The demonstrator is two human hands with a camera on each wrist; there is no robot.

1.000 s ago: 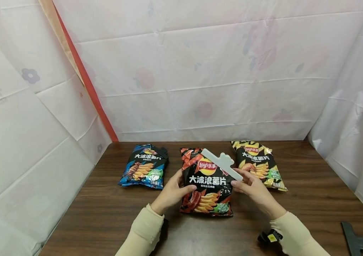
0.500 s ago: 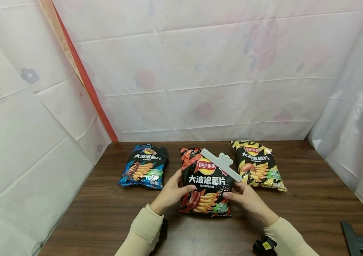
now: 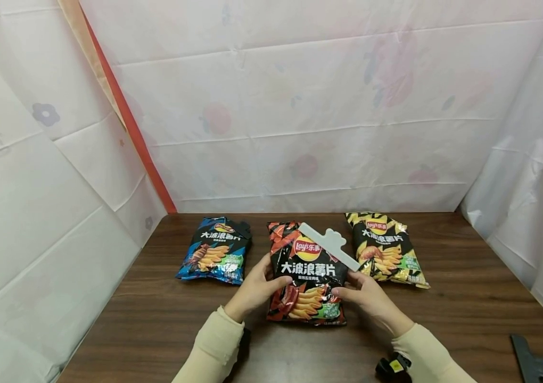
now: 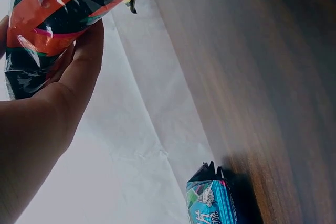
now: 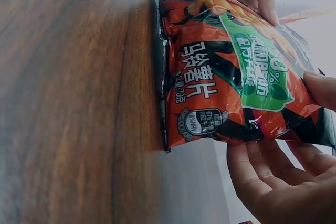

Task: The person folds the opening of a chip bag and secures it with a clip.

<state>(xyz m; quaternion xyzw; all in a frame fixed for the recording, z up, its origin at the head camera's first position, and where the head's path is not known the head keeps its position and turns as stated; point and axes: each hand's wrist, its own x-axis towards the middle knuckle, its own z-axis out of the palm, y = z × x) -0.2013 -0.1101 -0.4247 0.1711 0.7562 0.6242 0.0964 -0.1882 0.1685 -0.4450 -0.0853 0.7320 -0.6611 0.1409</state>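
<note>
A red-and-black bag of potato chips (image 3: pixel 307 268) is held between both hands at the middle of the table, its printed front toward me. A white bag clip (image 3: pixel 330 246) sits slantwise across its upper right corner. My left hand (image 3: pixel 258 285) grips the bag's left side, thumb on the front and fingers behind. On the other side my right hand (image 3: pixel 373 302) holds the right edge just below the clip, thumb pressed on the front. In the right wrist view, fingers (image 5: pixel 260 169) curve under the bag, whose bottom seam is at the wooden table.
To the left lies a blue chip bag (image 3: pixel 211 252) with a black clip (image 3: pixel 241 229) on its corner. A yellow-and-black chip bag (image 3: pixel 386 247) lies back right. Another black clip (image 3: pixel 532 361) rests near the right front. White curtains (image 3: pixel 310 106) rise behind the table (image 3: pixel 156 319).
My right hand has moved down and left from the clip's lower end to the bag's right edge. The bag has shifted slightly left; the left hand keeps its grip.
</note>
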